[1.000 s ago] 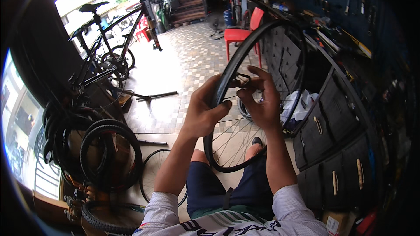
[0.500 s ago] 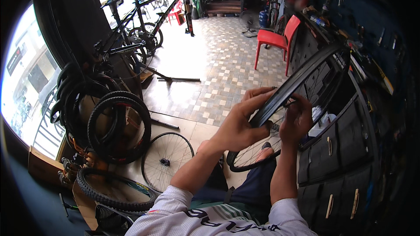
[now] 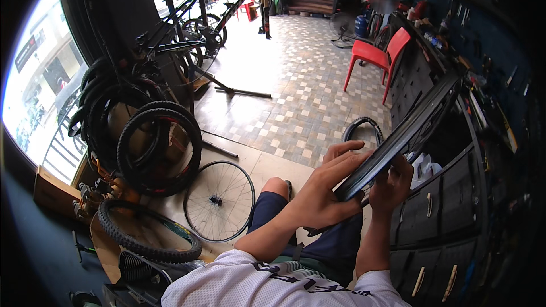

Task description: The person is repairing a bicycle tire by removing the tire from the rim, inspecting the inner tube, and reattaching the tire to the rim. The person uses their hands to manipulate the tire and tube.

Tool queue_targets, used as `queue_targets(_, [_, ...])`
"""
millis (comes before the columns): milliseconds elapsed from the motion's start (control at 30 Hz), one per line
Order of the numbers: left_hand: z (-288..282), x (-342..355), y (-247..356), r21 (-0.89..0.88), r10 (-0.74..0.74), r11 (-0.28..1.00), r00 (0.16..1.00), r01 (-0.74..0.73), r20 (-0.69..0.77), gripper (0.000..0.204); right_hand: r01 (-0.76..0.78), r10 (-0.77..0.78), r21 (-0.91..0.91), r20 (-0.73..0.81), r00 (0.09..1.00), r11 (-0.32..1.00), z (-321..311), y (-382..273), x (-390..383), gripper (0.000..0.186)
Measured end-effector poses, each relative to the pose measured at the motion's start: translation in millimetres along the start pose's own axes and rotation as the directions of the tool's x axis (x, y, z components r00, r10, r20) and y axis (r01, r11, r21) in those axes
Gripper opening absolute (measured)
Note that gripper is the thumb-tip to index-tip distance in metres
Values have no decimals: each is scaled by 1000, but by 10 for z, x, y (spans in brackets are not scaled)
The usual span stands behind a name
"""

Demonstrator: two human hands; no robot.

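Observation:
A bicycle wheel [image 3: 382, 152], with a black rim and no knobby tyre showing on its near stretch, is tilted up in front of me to the right, almost edge-on. My left hand [image 3: 325, 189] grips the rim's near part from the left, thumb below and fingers over the top. On the other side, my right hand [image 3: 392, 186] has its fingers curled up against the wheel; the rim hides part of them. The wheel's spokes and hub are mostly out of sight at this angle. Beneath it are my knees.
On the floor to the left lies a spoked wheel [image 3: 220, 200], beside stacked knobby tyres [image 3: 161, 179]. A tyre [image 3: 364, 125] shows beyond my hands. Dark drawers [image 3: 435, 222] line the right, near a red chair [image 3: 376, 55]. A bicycle frame [image 3: 213, 8] hangs at far left.
The held wheel has turned from showing its spokes to nearly edge-on, and both hands have shifted slightly lower with it. A tyre beyond them has come into view.

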State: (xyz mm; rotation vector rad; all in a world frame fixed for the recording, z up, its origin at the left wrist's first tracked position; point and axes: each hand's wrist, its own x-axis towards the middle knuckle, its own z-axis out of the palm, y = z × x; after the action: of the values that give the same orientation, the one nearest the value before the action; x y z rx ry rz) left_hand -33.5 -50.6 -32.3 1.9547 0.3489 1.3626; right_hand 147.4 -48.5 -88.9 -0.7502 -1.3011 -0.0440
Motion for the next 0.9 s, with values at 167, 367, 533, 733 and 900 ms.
queue_targets(167, [-16, 64, -95, -84, 3, 996, 999, 0, 35, 71, -274, 255, 188, 119, 960, 943, -134, -53, 191, 31])
queue_targets(367, [-49, 187, -140, -118, -39, 992, 998, 46, 55, 74, -420, 442, 250, -38, 896, 873, 70, -149, 485, 18])
queue_targets(533, [5, 306, -223, -178, 11, 984, 997, 2, 73, 74, -283, 298, 160, -76, 952, 946, 13, 96, 378, 22])
queue_targets(733, [37, 394, -249, -246, -231, 938, 970, 244, 82, 70, -208, 205, 55, 60, 977, 977, -21, 263, 319, 35])
queue_targets(900, [95, 554, -346, -181, -130, 973, 987, 145, 95, 71, -169, 185, 151, -98, 978, 974, 53, 272, 349, 47])
